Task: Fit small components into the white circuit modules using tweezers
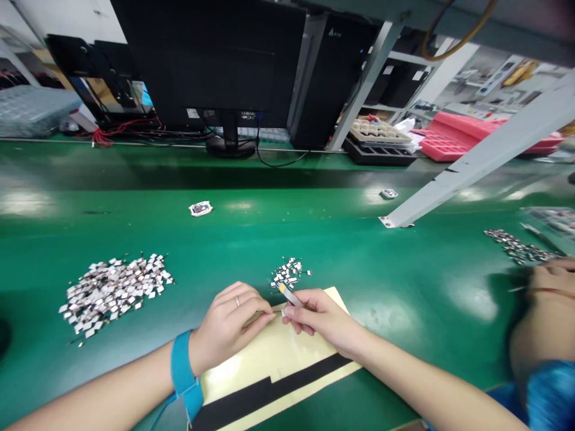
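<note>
Yellow, smooth and a little shiny, the sheet (251, 364) lies on the green bench (224, 248), and above its far edge the two hands come near each other. The right hand (314, 312) is closed around a slim grey strip (290, 296) with a yellow end, thumb on one side and fingers on the other. The long axis of this strip goes from the grip away and to the left, beyond the sheet's far edge, toward a small pile of white parts (287, 273). Just beside the right fingertips, over the sheet, is one small white piece (283, 312); it lies to the left of the right hand and to the right of the left hand (233, 320), in the gap between them, and the right hand is the nearer. The left hand holds its thumb and forefinger narrow, their tips pointing at this piece; whether they pinch its thin dark lead, I cannot tell. To the left of the sheet, well apart, a bigger pile of similar parts (117, 293) is spread on the bench.
</note>
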The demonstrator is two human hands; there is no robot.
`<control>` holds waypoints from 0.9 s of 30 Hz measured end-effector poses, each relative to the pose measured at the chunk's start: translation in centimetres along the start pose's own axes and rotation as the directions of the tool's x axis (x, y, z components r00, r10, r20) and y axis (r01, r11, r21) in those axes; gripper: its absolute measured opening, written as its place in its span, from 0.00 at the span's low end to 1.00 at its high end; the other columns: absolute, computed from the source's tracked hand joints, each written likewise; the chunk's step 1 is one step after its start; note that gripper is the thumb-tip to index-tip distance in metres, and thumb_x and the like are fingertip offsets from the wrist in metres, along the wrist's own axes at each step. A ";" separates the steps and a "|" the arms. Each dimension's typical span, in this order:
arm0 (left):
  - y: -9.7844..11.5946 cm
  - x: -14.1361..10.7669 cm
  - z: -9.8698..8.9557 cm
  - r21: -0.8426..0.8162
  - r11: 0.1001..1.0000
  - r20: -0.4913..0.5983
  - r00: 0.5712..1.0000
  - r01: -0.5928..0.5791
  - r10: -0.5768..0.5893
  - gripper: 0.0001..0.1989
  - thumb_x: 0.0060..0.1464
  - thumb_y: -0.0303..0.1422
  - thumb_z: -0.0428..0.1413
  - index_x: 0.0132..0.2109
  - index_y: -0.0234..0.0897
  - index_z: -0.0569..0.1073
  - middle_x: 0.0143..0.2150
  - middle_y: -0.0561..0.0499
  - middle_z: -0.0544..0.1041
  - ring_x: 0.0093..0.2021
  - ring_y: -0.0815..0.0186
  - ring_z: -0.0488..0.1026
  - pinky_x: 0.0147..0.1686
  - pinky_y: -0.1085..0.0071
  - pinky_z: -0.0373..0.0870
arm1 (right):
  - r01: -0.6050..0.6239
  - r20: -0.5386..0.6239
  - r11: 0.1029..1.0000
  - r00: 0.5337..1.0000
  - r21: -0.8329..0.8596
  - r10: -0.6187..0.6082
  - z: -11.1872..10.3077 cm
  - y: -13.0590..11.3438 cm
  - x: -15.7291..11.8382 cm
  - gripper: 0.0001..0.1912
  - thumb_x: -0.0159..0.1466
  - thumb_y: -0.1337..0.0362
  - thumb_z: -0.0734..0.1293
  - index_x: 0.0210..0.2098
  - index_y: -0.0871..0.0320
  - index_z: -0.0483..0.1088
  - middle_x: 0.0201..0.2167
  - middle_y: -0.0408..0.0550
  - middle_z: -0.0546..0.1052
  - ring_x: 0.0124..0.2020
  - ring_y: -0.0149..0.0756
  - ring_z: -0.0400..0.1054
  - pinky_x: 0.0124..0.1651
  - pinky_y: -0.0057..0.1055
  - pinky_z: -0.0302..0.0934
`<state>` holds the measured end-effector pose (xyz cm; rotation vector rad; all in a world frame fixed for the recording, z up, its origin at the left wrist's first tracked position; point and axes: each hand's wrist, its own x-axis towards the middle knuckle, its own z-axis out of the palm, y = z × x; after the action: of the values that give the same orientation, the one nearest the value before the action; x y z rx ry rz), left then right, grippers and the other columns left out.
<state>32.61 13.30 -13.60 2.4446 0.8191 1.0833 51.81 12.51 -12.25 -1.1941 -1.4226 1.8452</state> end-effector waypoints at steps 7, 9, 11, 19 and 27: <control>0.0 0.0 0.1 -0.015 1.000 0.042 0.999 0.019 -0.018 0.01 0.52 0.28 0.53 0.34 0.34 0.68 0.27 0.51 0.72 0.29 0.68 0.66 0.29 0.71 0.61 | 0.023 0.025 0.999 0.999 -0.048 -0.022 0.1 0.0 0.0 0.17 0.57 0.54 0.64 0.27 0.65 0.68 0.17 0.41 0.63 0.17 0.23 0.51 0.19 0.20 0.44; 0.0 -0.1 0.0 -0.021 1.000 0.037 0.999 0.013 -0.012 0.00 0.53 0.27 0.53 0.34 0.34 0.68 0.27 0.51 0.72 0.29 0.68 0.66 0.30 0.71 0.61 | 0.019 0.043 0.999 0.999 -0.036 -0.018 0.1 0.2 0.0 0.17 0.57 0.53 0.63 0.28 0.65 0.68 0.17 0.41 0.64 0.17 0.23 0.51 0.19 0.20 0.44; 0.0 -0.1 0.0 -0.026 1.000 0.030 1.000 0.009 -0.008 0.00 0.52 0.26 0.53 0.34 0.34 0.68 0.27 0.51 0.72 0.29 0.68 0.66 0.30 0.71 0.61 | 0.024 0.066 1.000 0.998 -0.005 -0.023 0.0 0.3 0.1 0.18 0.58 0.53 0.63 0.29 0.64 0.68 0.17 0.41 0.64 0.17 0.23 0.51 0.19 0.20 0.45; 0.2 0.0 -0.3 0.006 0.999 0.008 0.999 0.032 -0.032 0.02 0.52 0.26 0.53 0.32 0.33 0.68 0.26 0.51 0.72 0.29 0.68 0.66 0.30 0.71 0.61 | 0.011 0.079 1.000 0.997 0.011 -0.012 -0.2 -0.5 -0.2 0.18 0.59 0.54 0.63 0.27 0.65 0.64 0.18 0.41 0.62 0.16 0.22 0.49 0.19 0.21 0.40; -1.2 1.6 -1.4 0.256 0.900 0.045 0.926 0.353 -0.376 0.10 0.52 0.32 0.53 0.43 0.34 0.68 0.35 0.51 0.74 0.37 0.64 0.69 0.38 0.68 0.67 | 0.026 0.028 0.994 0.999 -0.106 -0.023 -1.4 -0.5 0.1 0.22 0.59 0.48 0.60 0.23 0.63 0.60 0.18 0.40 0.58 0.19 0.24 0.47 0.20 0.22 0.40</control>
<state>32.01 15.32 -12.43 2.3701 1.3841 0.7594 52.91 13.42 -11.88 -1.2013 -1.5608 1.7953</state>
